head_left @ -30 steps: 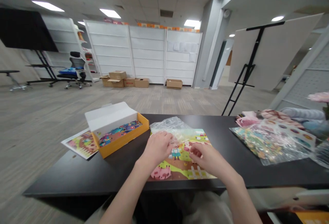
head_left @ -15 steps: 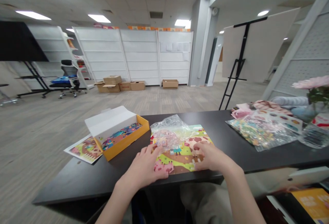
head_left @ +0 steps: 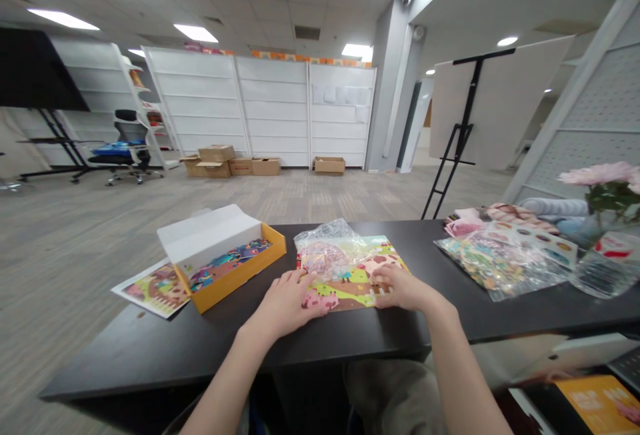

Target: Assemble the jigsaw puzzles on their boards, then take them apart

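Observation:
A colourful farm picture puzzle (head_left: 357, 278) lies flat near the front of the black table. Crumpled clear plastic (head_left: 333, 248) covers its upper left part. My left hand (head_left: 290, 302) rests at the puzzle's left edge, fingers apart and holding nothing, beside a pink patch of the picture. On the right side my right hand (head_left: 400, 287) touches the puzzle with its fingers curved and apart; some fingertips lie over the brown-spotted cow. To the left stands an open yellow box (head_left: 240, 282) with dark blue and brown puzzle pieces inside.
A printed picture sheet (head_left: 153, 286) lies partly under the box. At the right are a plastic bag of pieces (head_left: 493, 265), a clear container (head_left: 607, 268) and pink flowers (head_left: 600, 174). The black table (head_left: 200, 348) ends close to my lap.
The puzzle and both hands have moved away from the table's front edge, further onto the table, with the plastic still on top. The camera view has shifted slightly.

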`<state>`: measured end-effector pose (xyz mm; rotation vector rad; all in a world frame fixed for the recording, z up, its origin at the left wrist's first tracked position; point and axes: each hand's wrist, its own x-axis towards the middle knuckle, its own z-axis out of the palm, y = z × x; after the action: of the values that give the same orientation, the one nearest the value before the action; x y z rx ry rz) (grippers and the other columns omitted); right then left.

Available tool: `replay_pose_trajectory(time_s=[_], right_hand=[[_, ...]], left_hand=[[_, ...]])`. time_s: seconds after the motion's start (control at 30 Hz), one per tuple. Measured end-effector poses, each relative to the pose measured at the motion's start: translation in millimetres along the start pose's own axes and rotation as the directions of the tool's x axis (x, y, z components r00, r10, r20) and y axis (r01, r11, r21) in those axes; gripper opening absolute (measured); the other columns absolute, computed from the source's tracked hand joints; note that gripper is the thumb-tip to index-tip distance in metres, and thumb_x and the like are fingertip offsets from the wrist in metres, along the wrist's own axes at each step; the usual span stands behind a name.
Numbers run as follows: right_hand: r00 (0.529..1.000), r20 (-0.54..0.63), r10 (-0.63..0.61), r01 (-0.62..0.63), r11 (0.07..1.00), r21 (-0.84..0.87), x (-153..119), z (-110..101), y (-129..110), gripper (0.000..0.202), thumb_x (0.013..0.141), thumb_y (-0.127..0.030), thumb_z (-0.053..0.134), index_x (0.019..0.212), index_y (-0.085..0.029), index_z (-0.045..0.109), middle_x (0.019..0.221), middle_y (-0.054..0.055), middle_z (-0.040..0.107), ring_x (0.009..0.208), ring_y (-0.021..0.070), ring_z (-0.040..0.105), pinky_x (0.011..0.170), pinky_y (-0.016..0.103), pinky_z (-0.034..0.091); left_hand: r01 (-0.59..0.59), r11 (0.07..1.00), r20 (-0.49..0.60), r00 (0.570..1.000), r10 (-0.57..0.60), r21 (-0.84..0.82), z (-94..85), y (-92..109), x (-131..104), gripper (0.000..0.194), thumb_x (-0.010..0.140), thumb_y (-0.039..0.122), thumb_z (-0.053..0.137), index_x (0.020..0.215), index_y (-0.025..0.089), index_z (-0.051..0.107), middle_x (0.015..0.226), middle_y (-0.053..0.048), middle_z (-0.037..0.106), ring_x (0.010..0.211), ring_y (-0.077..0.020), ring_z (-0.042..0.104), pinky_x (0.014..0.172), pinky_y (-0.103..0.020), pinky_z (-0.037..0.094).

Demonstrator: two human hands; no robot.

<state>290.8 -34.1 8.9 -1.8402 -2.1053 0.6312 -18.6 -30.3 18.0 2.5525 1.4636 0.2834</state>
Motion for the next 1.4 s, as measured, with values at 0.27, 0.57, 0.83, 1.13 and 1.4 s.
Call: replay_pose_trajectory(time_s=[0.27, 0.57, 0.83, 1.13, 1.4], right_hand=[[0.988, -0.060, -0.145, 0.148, 0.987, 0.059, 1.3, -6.3, 10.9, 0.048, 0.064, -0.025, 0.075, 0.112, -0.020, 0.073, 0.128, 0.012, 0.064, 0.121, 0.0309, 0.058, 0.106, 0.043, 0.042], [0.945, -0.273, 0.180, -0.207, 0.976, -0.073, -24.2, -8.6, 32.0, 0.039, 0.083, -0.037, 0.064, 0.114, -0.015, 0.070, 0.121, 0.018, 0.070, 0.116, 0.0336, 0.062, 0.100, 0.044, 0.044], [0.904, -0.304, 0.300, -0.307, 0.951, 0.026, -37.8, -19.2, 27.6, 0.036, 0.085, -0.037, 0.062, 0.112, -0.015, 0.070, 0.106, 0.014, 0.076, 0.098, 0.0286, 0.071, 0.079, 0.032, 0.050], [0.897, -0.434, 0.078, -0.054, 0.996, 0.069, -26.5, -10.2, 19.9, 0.035, 0.084, -0.039, 0.060, 0.108, -0.017, 0.071, 0.111, 0.015, 0.072, 0.099, 0.0283, 0.068, 0.086, 0.038, 0.051], [0.910, -0.365, -0.198, 0.276, 0.945, 0.175, -6.6, 15.7, -30.6, 0.026, 0.092, -0.031, 0.056, 0.113, -0.020, 0.066, 0.109, 0.010, 0.073, 0.095, 0.0237, 0.068, 0.085, 0.039, 0.053]], left_hand=[[0.041, 0.999, -0.021, 0.999, -0.041, 0.023, 0.8, -5.4, 9.0, 0.062, 0.086, 0.065, 0.057, 0.133, 0.024, 0.060, 0.144, -0.015, 0.053, 0.127, -0.0374, 0.052, 0.101, -0.052, 0.045], [0.137, 0.982, -0.153, 0.981, -0.116, 0.130, 5.4, 2.4, 17.0, 0.026, 0.094, 0.040, 0.056, 0.107, 0.020, 0.066, 0.132, -0.011, 0.058, 0.111, -0.0287, 0.061, 0.091, -0.042, 0.051], [0.113, 0.987, -0.213, 0.973, -0.086, 0.117, 4.8, -13.0, 9.7, 0.017, 0.093, 0.035, 0.055, 0.087, 0.021, 0.063, 0.128, -0.010, 0.061, 0.108, -0.0286, 0.062, 0.084, -0.042, 0.053], [-0.177, 0.983, -0.292, 0.939, 0.181, 0.039, -7.9, -0.2, -4.2, 0.015, 0.096, 0.036, 0.055, 0.092, 0.022, 0.060, 0.096, -0.004, 0.066, 0.090, -0.0212, 0.061, 0.080, -0.033, 0.046], [-0.111, 0.991, -0.067, 0.992, 0.106, -0.071, -6.9, -12.1, -9.8, 0.020, 0.086, 0.041, 0.070, 0.094, 0.024, 0.065, 0.101, -0.001, 0.069, 0.094, -0.0203, 0.063, 0.082, -0.029, 0.046]])
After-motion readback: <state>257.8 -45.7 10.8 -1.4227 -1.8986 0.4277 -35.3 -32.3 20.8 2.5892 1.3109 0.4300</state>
